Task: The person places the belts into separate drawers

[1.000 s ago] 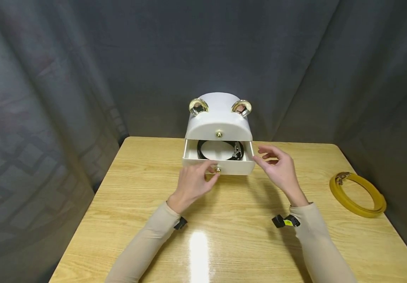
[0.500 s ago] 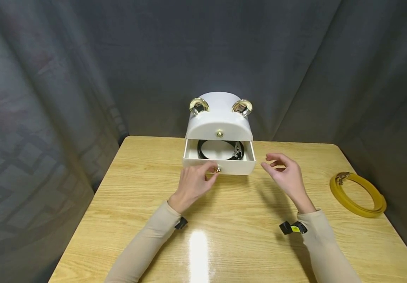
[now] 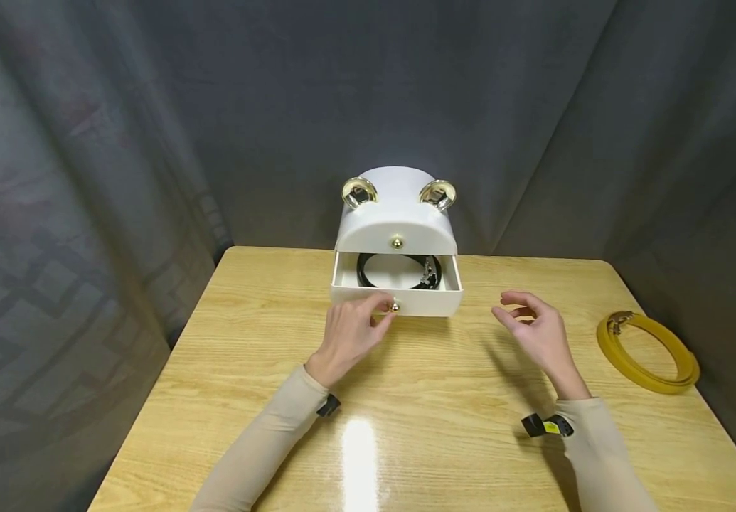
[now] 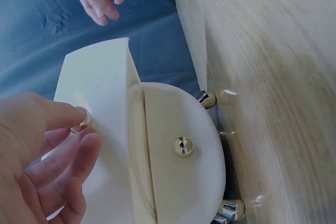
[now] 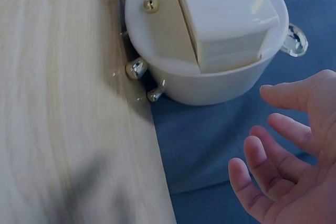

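A white storage box [image 3: 400,188] with gold ear-shaped ornaments stands at the far side of the table, its lower drawer [image 3: 428,304] pulled out. Inside that drawer lies a coiled black belt [image 3: 363,274] with silver metal parts. With thumb and fingers, my left hand [image 3: 350,331] pinches the drawer's gold knob [image 4: 83,123]; the left wrist view shows this grip close up. The right hand [image 3: 537,334] is held off to the right of the drawer, fingers loosely bent and holding nothing. In the right wrist view, those fingers [image 5: 257,153] are apart from the box.
A coiled yellow belt [image 3: 649,387] with a metal buckle lies by the right edge of the wooden table [image 3: 444,441]. Dark grey curtains [image 3: 278,128] hang behind and on both sides. The box's upper drawer, with its own gold knob [image 3: 396,243], is closed.
My right hand has moved away from the drawer's right corner, rightward and towards me. The left hand stays at the knob, and the drawer has not visibly moved.
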The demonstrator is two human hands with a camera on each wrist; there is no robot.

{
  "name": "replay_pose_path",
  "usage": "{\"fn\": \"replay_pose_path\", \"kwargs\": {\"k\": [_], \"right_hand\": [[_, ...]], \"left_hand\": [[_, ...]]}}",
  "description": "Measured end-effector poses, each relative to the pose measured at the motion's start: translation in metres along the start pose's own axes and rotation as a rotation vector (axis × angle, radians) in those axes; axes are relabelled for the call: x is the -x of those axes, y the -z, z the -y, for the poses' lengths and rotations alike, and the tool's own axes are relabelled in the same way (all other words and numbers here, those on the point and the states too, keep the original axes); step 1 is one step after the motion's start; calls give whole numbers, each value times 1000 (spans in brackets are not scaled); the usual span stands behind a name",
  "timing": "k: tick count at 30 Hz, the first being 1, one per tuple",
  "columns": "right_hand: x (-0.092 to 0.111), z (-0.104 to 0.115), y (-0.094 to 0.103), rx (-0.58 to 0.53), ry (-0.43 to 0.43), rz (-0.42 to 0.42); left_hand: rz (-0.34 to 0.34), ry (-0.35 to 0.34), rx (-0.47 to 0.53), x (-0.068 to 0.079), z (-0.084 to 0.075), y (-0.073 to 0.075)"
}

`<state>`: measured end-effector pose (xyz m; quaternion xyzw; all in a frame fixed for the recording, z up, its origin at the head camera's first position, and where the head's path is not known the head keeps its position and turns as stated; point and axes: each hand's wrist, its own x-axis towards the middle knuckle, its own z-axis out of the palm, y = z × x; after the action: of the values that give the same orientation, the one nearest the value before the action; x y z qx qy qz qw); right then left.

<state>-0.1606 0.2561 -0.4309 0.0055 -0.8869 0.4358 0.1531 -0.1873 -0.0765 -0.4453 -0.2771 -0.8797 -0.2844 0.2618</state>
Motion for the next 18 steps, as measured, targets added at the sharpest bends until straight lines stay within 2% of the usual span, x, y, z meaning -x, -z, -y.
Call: {"fn": "replay_pose_path", "kwargs": {"k": [18], "right_hand": [[13, -29, 36, 64, -115, -54]], "left_hand": [[14, 20, 43, -1, 4, 1]]}}
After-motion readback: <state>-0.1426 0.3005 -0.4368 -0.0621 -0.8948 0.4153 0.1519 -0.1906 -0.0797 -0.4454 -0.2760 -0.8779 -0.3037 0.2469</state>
